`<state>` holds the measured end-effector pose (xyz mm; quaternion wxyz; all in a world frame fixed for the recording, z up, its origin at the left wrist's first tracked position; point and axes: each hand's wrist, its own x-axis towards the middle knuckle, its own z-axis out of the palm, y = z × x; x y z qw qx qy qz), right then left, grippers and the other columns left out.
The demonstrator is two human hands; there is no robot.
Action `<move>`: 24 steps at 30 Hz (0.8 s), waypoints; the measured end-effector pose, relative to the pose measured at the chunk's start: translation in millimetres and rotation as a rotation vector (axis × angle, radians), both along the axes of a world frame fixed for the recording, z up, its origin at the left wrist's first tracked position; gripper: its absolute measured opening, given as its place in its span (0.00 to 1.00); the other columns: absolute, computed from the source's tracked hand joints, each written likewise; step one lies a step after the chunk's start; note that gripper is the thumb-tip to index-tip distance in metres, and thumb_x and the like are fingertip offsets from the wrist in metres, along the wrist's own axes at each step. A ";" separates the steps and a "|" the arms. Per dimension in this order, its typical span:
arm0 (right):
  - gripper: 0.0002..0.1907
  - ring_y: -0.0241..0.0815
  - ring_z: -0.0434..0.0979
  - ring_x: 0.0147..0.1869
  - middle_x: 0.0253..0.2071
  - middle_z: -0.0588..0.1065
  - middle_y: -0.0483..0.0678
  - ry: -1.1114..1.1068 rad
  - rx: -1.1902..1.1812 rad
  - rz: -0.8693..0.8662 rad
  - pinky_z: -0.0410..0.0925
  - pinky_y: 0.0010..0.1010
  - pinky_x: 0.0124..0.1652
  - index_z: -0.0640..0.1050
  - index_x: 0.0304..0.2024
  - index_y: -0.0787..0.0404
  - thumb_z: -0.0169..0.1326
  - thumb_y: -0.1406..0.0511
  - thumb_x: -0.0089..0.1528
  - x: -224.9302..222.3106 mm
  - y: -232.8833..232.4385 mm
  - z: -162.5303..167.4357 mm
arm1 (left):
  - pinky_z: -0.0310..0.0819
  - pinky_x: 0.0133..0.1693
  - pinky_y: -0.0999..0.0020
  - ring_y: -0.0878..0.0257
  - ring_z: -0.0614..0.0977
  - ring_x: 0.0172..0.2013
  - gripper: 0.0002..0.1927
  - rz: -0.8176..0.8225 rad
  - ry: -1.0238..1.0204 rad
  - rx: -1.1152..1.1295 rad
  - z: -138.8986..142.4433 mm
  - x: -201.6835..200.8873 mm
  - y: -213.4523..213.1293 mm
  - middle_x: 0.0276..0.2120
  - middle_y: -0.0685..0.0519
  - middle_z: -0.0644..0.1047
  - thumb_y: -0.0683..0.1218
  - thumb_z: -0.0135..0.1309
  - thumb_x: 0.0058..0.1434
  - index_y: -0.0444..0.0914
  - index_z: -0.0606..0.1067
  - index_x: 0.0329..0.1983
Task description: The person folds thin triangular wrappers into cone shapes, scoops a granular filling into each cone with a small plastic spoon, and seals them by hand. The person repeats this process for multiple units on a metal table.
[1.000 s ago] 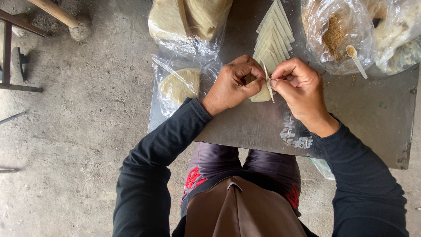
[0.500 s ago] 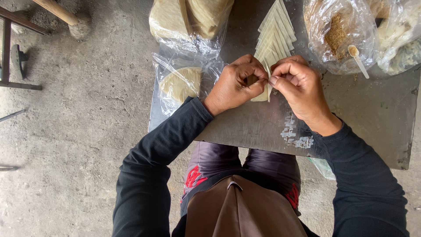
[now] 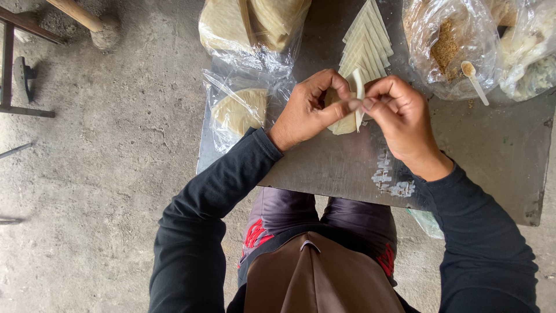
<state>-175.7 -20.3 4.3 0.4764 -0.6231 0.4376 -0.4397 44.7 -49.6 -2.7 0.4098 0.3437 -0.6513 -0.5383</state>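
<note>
Head view, looking down. Left hand [image 3: 310, 110] and right hand [image 3: 399, 113] meet above the near-middle of the grey counter [image 3: 347, 168], both forearms in dark sleeves angling in from the lower corners. The left wrist is bent inward, thumb and forefinger stretched toward the right hand; its fingers [image 3: 339, 107] are pinched on the edge of a pale pastry sheet [image 3: 346, 123], the rounded lower part of which hangs below the thumb, just above the counter. The right hand is curled, knuckles up; its fingers [image 3: 373, 101] close on a narrow folded strip of the same sheet that stands upright between the two hands. Both hands thus clamp the sheet, and their fingertips touch.

Directly behind the hands lies a fanned stack [image 3: 366, 43] of folded pastry triangles. To the left sits a clear bag [image 3: 237, 110] of round sheets, with a larger bag of sheets behind it. To the right, an open bag of brown filling [image 3: 446, 46], a spoon [image 3: 476, 81] resting against it.

Compared with half a second ago: the hands were then pressed close together, covering most of the sheet; now they are slightly parted, the folded strip is raised and plainly visible, and more of the rounded part shows beneath the left thumb. Stack, bags and spoon have not moved.
</note>
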 end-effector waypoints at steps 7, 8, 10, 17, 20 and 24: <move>0.01 0.33 0.78 0.41 0.40 0.75 0.47 -0.048 -0.071 -0.020 0.74 0.25 0.41 0.72 0.44 0.65 0.51 0.73 0.72 6.8 -10.9 -10.0 | 0.64 0.33 0.79 0.77 0.69 0.31 0.09 -0.045 0.094 0.026 -16.7 3.7 -14.4 0.33 0.62 0.72 0.40 0.63 0.67 0.39 0.72 0.40; 0.01 0.33 0.77 0.41 0.40 0.75 0.47 -0.237 -0.006 -0.003 0.74 0.26 0.42 0.72 0.45 0.64 0.51 0.73 0.73 5.6 -14.8 -12.7 | 0.67 0.37 0.79 0.76 0.71 0.34 0.09 -0.070 0.168 0.021 -21.1 4.0 -18.0 0.35 0.62 0.73 0.39 0.62 0.68 0.39 0.71 0.41; 0.01 0.33 0.76 0.42 0.41 0.74 0.46 -0.496 0.107 0.012 0.74 0.27 0.46 0.72 0.46 0.64 0.50 0.73 0.73 3.8 -19.9 -16.3 | 0.70 0.43 0.79 0.76 0.72 0.39 0.11 -0.098 0.280 -0.003 -28.9 4.6 -23.4 0.39 0.62 0.73 0.37 0.62 0.69 0.39 0.70 0.44; 0.12 0.34 0.76 0.46 0.45 0.76 0.48 -0.369 0.146 0.079 0.74 0.27 0.47 0.74 0.53 0.65 0.56 0.68 0.69 7.3 5.4 -12.4 | 0.67 0.40 0.80 0.76 0.70 0.38 0.15 -0.064 0.185 0.009 -25.4 -0.4 6.4 0.40 0.62 0.71 0.36 0.63 0.65 0.39 0.68 0.47; 0.11 0.34 0.76 0.46 0.45 0.76 0.48 -0.236 0.112 0.071 0.74 0.27 0.47 0.75 0.52 0.66 0.58 0.68 0.68 9.4 11.4 -22.3 | 0.64 0.34 0.79 0.75 0.68 0.33 0.14 -0.058 0.010 0.045 -23.8 8.3 10.3 0.38 0.60 0.71 0.38 0.64 0.65 0.40 0.70 0.46; 0.03 0.36 0.75 0.37 0.40 0.77 0.49 -0.273 0.177 -0.019 0.69 0.28 0.32 0.78 0.47 0.66 0.55 0.71 0.72 6.2 3.6 -36.6 | 0.71 0.40 0.78 0.74 0.72 0.39 0.13 -0.192 0.209 0.030 -36.3 15.6 -0.7 0.42 0.60 0.70 0.35 0.60 0.66 0.40 0.70 0.48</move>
